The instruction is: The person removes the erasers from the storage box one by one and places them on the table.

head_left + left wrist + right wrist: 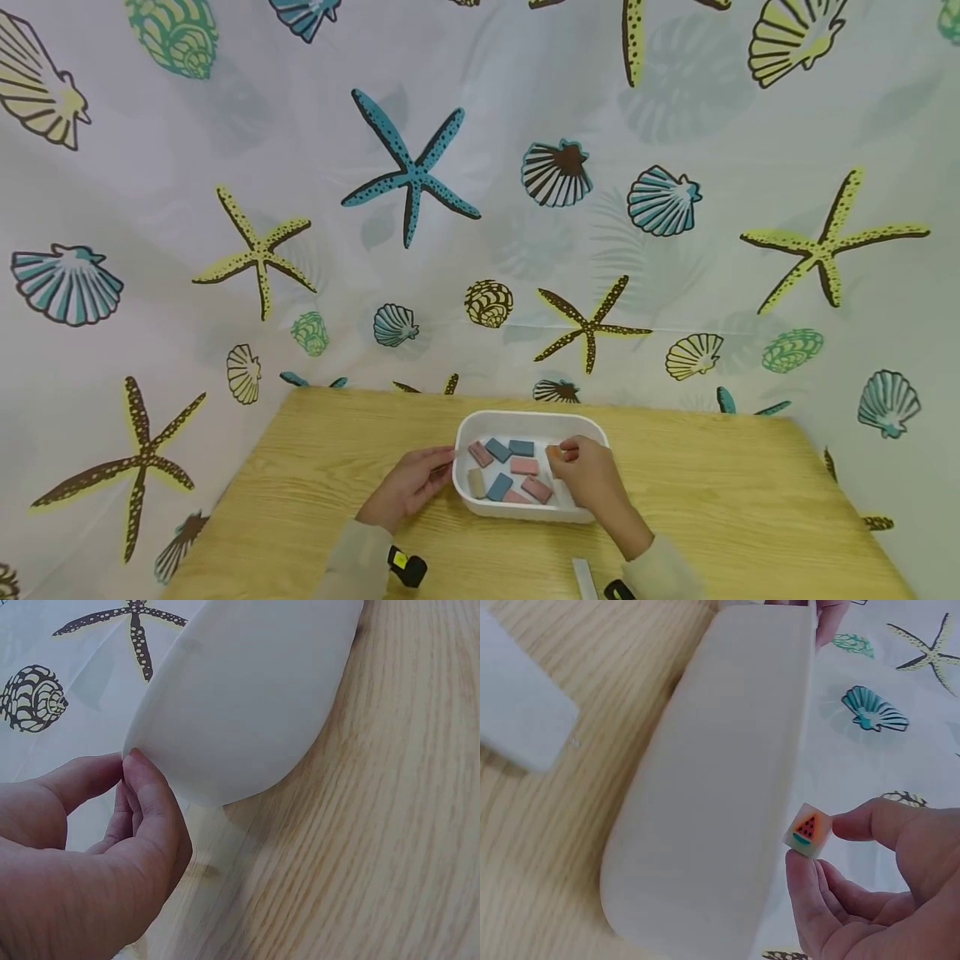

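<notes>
With right hand [928,892], pinches watermelon-printed block [808,829] at fingertips, above white tub [705,780]; with left hand [408,485], grips tub's left rim.

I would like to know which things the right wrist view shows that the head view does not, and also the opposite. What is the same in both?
Only the right wrist view shows: the watermelon picture on the small block.

Only the head view shows: the blue blocks, pink blocks and tan block inside the white tray, and the sleeves.

Both show: the tray, the right hand pinching the small block, at least part of the left hand, the wooden table and the patterned cloth.
</notes>
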### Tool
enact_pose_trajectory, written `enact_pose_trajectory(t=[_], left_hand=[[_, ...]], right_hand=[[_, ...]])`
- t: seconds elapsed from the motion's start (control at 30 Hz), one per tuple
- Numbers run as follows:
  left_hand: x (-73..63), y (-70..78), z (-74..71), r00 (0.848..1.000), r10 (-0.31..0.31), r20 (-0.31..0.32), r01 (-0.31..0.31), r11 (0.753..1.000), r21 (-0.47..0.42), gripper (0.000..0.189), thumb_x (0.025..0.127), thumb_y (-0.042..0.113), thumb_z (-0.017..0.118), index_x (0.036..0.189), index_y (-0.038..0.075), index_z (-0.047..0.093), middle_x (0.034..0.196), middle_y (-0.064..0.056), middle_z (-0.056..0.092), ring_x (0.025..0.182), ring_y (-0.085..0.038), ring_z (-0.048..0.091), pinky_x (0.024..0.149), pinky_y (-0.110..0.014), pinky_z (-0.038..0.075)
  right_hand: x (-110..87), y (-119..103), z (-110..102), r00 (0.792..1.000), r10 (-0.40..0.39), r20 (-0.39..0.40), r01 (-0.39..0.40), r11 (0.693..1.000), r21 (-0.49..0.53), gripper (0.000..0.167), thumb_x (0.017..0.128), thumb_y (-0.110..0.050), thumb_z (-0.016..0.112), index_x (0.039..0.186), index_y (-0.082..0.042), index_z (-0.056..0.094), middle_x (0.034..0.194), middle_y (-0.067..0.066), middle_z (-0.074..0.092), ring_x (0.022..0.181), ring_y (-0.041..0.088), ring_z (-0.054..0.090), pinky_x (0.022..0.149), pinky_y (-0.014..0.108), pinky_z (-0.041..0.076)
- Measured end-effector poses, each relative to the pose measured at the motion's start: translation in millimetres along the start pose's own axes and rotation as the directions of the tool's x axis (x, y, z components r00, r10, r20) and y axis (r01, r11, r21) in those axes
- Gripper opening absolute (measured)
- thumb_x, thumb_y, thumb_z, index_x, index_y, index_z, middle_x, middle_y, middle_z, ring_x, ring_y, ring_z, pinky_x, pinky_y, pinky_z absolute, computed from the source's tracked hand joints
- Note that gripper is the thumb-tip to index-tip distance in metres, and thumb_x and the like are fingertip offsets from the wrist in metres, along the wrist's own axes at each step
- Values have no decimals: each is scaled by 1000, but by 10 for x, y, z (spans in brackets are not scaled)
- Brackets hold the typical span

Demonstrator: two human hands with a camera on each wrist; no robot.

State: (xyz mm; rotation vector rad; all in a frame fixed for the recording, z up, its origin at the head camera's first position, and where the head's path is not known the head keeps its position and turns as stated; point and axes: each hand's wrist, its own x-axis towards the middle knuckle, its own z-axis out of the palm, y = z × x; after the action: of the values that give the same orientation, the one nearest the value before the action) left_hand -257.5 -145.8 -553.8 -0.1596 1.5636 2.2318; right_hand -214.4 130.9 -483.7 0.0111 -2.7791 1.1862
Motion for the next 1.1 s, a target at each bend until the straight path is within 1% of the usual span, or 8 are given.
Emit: enact_pose_trajectory(t=[0.13, 0.37, 0.53, 0.63, 0.73, 0.83, 0.93, 1.1], left_hand=[[-21, 22, -8, 1000, 5, 4, -5, 1000, 21, 41, 93, 13, 57, 126, -10, 48, 113, -17, 56, 88, -12, 56, 80, -22, 49], [-46, 18, -15, 1000, -8, 4, 8, 1000, 16, 43, 93, 13, 57, 127, -10, 46, 114, -17, 55, 91, -14, 55, 81, -22, 49], [-70, 16, -19, 1000, -3, -2, 3, 1000, 11, 44, 93, 13, 58, 127, -11, 46, 113, -17, 56, 89, -13, 55, 81, -22, 49], [-80, 9, -30, 1000, 4, -1, -4, 1000, -4, 43, 93, 12, 57, 126, -12, 45, 110, -15, 56, 89, -13, 55, 80, -22, 49], [-81, 5, -31, 1000, 6, 0, -6, 999, -33, 42, 93, 10, 56, 127, -13, 43, 108, -14, 56, 88, -13, 55, 80, -21, 49], [-78, 9, -18, 1000, 2, 2, -2, 999, -40, 42, 94, 9, 55, 127, -13, 43, 108, -14, 56, 88, -12, 56, 79, -21, 50], [-64, 8, -2, 1000, 2, 6, -1, 999, -39, 42, 94, 10, 55, 128, -13, 43, 107, -14, 57, 88, -12, 57, 79, -21, 50], [-31, 8, 21, 1000, -4, 9, 4, 1000, -27, 42, 93, 11, 56, 127, -11, 45, 109, -14, 57, 89, -12, 56, 81, -22, 50]], right_hand=[[-110, -45, -160, 1000, 14, 19, -13, 1000, -3, 26, 86, -23, 66, 94, 1, 64, 81, 4, 62, 73, 16, 59, 64, 33, 51], [-311, -14, -329, 995, 60, 79, -60, 998, 2, 26, 83, -21, 68, 94, 2, 64, 79, 4, 63, 70, 14, 59, 58, 29, 51], [-453, 47, -417, 993, 96, 74, -92, 994, -62, 25, 83, -23, 66, 93, 0, 64, 78, 2, 62, 73, 14, 59, 62, 31, 51], [-549, 78, -463, 995, 84, 59, -79, 993, -92, 23, 83, -23, 66, 89, -1, 65, 76, 1, 61, 72, 13, 58, 63, 31, 51], [-655, 105, -517, 995, 83, 56, -78, 992, -98, 21, 83, -22, 67, 87, -1, 65, 75, 0, 60, 71, 13, 57, 63, 30, 51], [-748, 157, -564, 993, 92, 70, -85, 992, -99, 20, 82, -19, 68, 88, 0, 65, 76, 0, 60, 71, 13, 56, 62, 30, 51], [-841, 239, -583, 988, 124, 93, -114, 988, -102, 20, 81, -18, 69, 88, 0, 64, 74, 0, 59, 69, 13, 55, 60, 29, 51], [-1000, 416, -577, 974, 185, 129, -164, 974, -154, 23, 81, -22, 69, 86, 0, 64, 72, 0, 58, 66, 14, 55, 61, 32, 51]])
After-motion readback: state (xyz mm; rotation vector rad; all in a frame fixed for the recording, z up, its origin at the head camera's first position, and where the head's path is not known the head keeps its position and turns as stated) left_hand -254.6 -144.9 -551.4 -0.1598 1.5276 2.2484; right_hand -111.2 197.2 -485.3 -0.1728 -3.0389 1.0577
